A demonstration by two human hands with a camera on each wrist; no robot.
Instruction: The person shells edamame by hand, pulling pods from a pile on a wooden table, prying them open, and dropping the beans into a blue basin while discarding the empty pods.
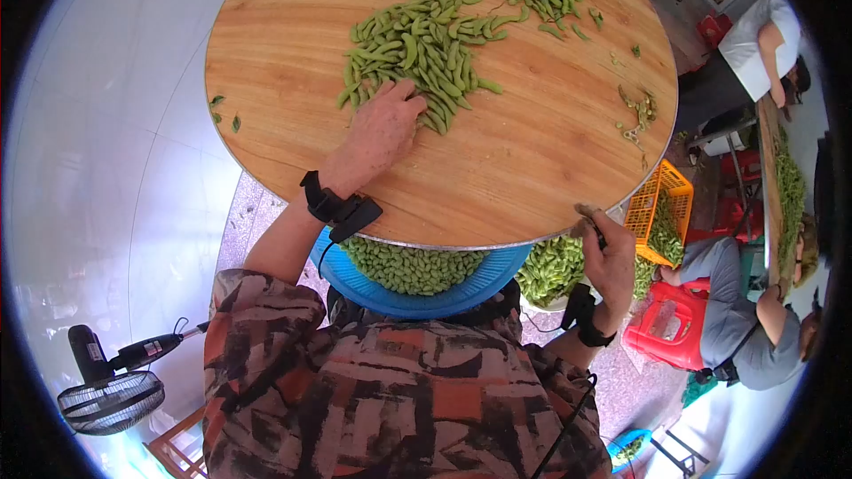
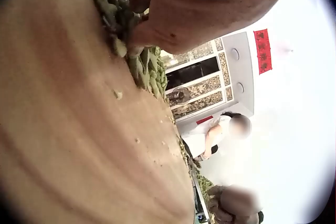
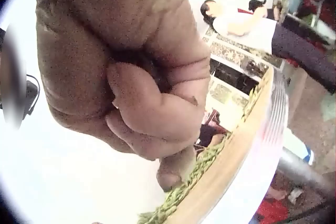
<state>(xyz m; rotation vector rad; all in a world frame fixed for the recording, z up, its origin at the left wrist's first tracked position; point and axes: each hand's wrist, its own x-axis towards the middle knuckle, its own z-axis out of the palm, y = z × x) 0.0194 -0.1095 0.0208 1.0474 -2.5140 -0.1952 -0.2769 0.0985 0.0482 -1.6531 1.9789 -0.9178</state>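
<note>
My left hand (image 1: 382, 129) reaches into the near edge of a heap of edamame pods (image 1: 413, 44) on the round wooden table (image 1: 524, 151). Seen from the left wrist, the bent fingers and thumb (image 2: 139, 37) close around some pods (image 2: 152, 74). At the table's front right rim is my right hand (image 1: 611, 257), its fingers curled in. A small dark object (image 1: 600, 238) shows between those fingers in the head view; what kind it is, I cannot tell. The right wrist view has the folded fingers (image 3: 157, 108) close up, hiding the palm.
Under the table's front edge sits a blue basin (image 1: 426, 303) of shelled green beans. More pods fill a container (image 1: 550, 273) beside it and a yellow crate (image 1: 661, 213). One person (image 1: 754, 328) sits at right near a red stool (image 1: 670, 324); another (image 1: 754, 44) stands behind. A fan (image 1: 111, 399) is at left.
</note>
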